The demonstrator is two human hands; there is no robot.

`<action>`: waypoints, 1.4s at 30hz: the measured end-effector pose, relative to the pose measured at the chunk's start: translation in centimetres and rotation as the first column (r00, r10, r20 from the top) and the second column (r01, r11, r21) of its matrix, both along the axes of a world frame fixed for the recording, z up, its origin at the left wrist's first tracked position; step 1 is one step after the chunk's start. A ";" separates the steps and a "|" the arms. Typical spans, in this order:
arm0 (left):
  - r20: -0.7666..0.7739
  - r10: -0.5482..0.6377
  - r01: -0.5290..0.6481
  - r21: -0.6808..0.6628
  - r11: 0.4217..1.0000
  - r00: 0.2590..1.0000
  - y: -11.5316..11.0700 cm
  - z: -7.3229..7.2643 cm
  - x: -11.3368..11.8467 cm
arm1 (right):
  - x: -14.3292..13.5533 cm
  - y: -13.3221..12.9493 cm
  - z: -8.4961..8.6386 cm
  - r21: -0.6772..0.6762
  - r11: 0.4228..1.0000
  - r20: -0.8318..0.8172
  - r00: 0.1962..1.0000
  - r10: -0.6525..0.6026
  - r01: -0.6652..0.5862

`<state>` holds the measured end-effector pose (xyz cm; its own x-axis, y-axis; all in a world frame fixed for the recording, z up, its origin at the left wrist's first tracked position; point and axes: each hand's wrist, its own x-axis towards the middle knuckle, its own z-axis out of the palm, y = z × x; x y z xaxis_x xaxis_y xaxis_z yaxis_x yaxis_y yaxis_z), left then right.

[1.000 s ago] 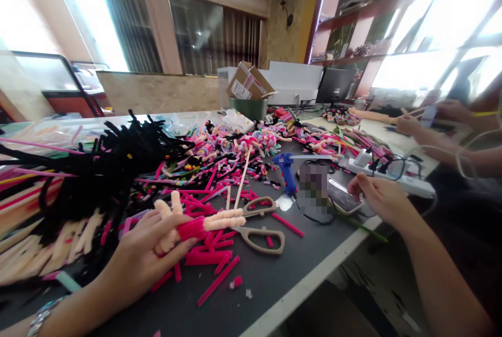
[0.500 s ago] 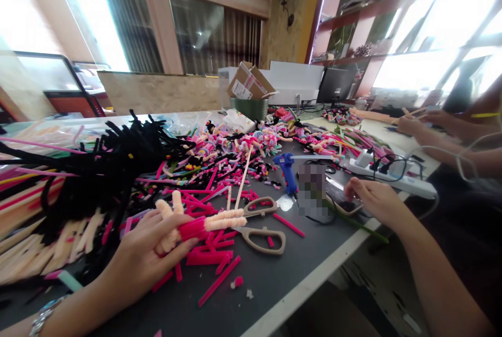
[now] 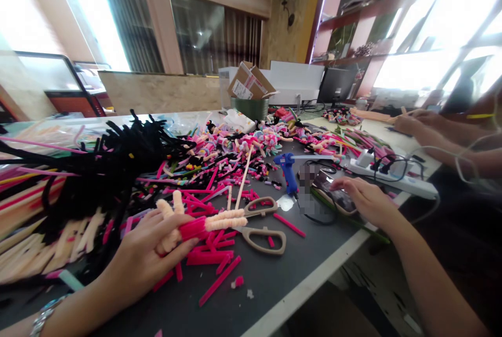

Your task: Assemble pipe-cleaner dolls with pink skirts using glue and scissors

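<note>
My left hand [image 3: 145, 253] is closed round a small pipe-cleaner figure [image 3: 193, 228], pinching its hot-pink middle. Two beige fuzzy stems stick out of it to the right, and more beige ends rise past my fingers. My right hand [image 3: 371, 201] is over a phone [image 3: 327, 183] lying on the table, its fingers stretched out toward the screen; whether they touch it I cannot tell. Part of the phone's area is blurred. Beige-handled scissors [image 3: 263, 243] lie just right of the figure, their blades hidden under pink pieces. A blue glue gun [image 3: 289, 174] stands beside the phone.
Cut pink pipe-cleaner pieces [image 3: 219, 280] lie scattered in front. Black stems [image 3: 117, 154] and beige stems [image 3: 58, 253] heap up at the left. Many small coloured parts [image 3: 235, 138] cover the back. A power strip [image 3: 400, 183] sits at the right, near another person's hands [image 3: 410, 123].
My right hand has moved left over the phone and its fingers have straightened. My left hand and the figure stay in place. The other person's hands have shifted slightly.
</note>
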<state>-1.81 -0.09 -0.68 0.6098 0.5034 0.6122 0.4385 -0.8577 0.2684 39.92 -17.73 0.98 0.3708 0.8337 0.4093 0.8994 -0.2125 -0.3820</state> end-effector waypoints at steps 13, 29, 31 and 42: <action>-0.009 -0.006 0.006 0.000 1.000 1.000 0.1 -0.2 -0.1 | 1.0 0.0 -0.6 0.004 0.997 0.034 0.997 -0.076 0.076; -0.004 -0.095 0.095 0.050 0.994 0.995 0.2 -0.5 -0.1 | -6.0 -1.7 3.1 0.375 0.927 0.124 0.991 -0.051 0.001; -0.015 -0.126 0.126 0.060 0.990 0.992 0.1 -0.3 0.0 | -8.1 -1.3 3.2 0.334 0.940 0.176 0.984 0.013 -0.072; -0.042 -0.179 0.182 0.096 0.979 0.983 -0.5 0.9 0.1 | -15.5 4.3 0.4 -0.299 0.867 0.088 0.893 0.442 -0.400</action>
<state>-1.76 -0.60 0.19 0.7054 0.3213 0.6317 0.2815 -0.9450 0.1663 24.45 -13.44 1.40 -0.0876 0.9811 0.1728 0.9674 0.1252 -0.2200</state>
